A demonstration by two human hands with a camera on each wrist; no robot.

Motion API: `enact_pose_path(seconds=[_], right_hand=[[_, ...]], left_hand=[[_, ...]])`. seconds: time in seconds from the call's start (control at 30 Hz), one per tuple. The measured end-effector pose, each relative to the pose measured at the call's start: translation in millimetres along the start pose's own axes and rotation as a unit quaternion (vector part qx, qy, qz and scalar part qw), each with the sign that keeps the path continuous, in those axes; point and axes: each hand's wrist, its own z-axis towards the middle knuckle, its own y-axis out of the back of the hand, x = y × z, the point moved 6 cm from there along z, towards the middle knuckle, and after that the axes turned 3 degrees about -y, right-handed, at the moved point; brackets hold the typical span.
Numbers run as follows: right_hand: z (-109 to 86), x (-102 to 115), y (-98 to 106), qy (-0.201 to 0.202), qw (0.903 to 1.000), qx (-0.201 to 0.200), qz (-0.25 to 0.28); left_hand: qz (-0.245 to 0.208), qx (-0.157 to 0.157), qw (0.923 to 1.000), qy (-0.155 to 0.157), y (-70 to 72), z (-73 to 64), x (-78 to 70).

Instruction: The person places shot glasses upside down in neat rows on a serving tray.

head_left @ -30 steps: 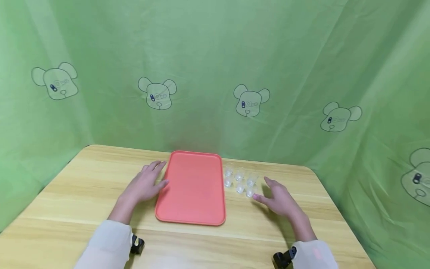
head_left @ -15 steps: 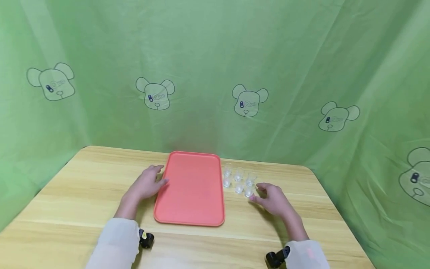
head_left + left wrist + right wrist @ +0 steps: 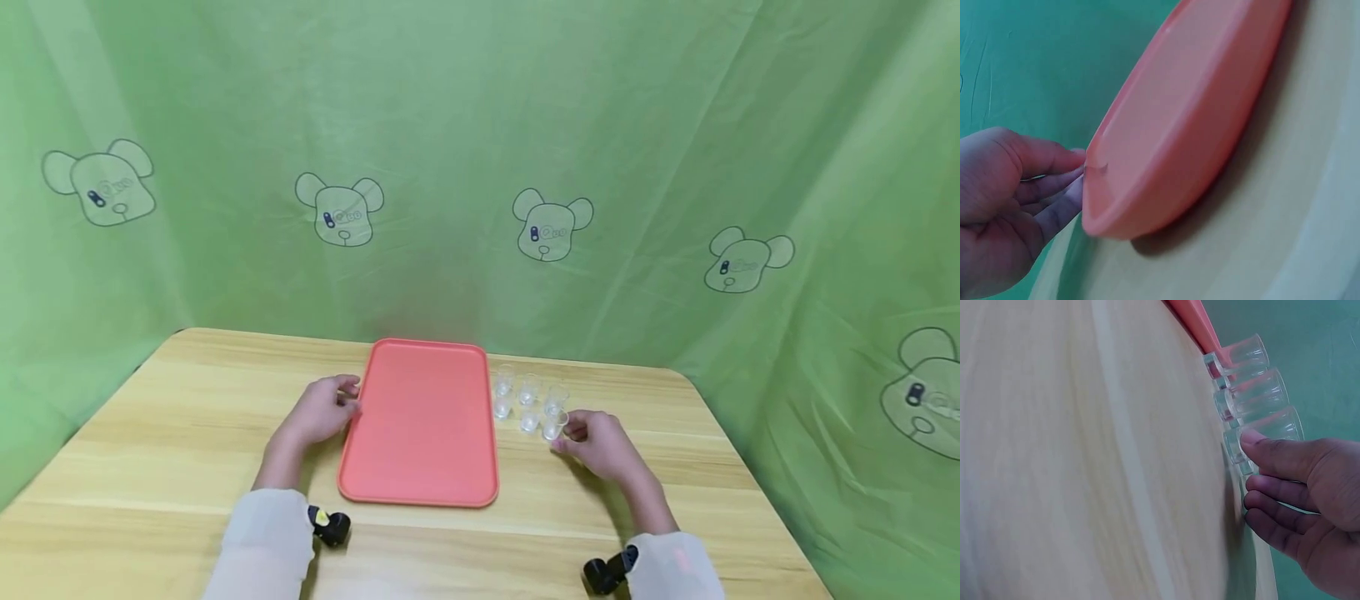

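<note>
1. Right of the tray, the right hand has closed in, pinching the front corner glass: that glass is now held.
2. The left hand pinches the tray's left rim.

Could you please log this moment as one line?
left hand: touches red tray | right hand: touches near-right glass | other glasses: five, beside tray

The tray looks smooth, matt plastic, the cups glossy and transparent, the tabletop wood-grained.

Green cloth with 5 bear faces backs the table.
</note>
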Motion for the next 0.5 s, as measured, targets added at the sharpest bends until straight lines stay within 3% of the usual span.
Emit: enact_pose_path(seconds=[0.2,0.5], right_hand=[[1.1,3.3,-1.2,-0.001,0.9999,0.009,0.013],[5.1,2.7,-5.0,-0.004,0.9996,0.013,0.025]], left_hand=[[-0.035,-0.009,0.9989,0.031,-1.5,-0.2,5.8],[-0.048,-0.015,0.9978,0.044,-3.4,-2.2,10.4]])
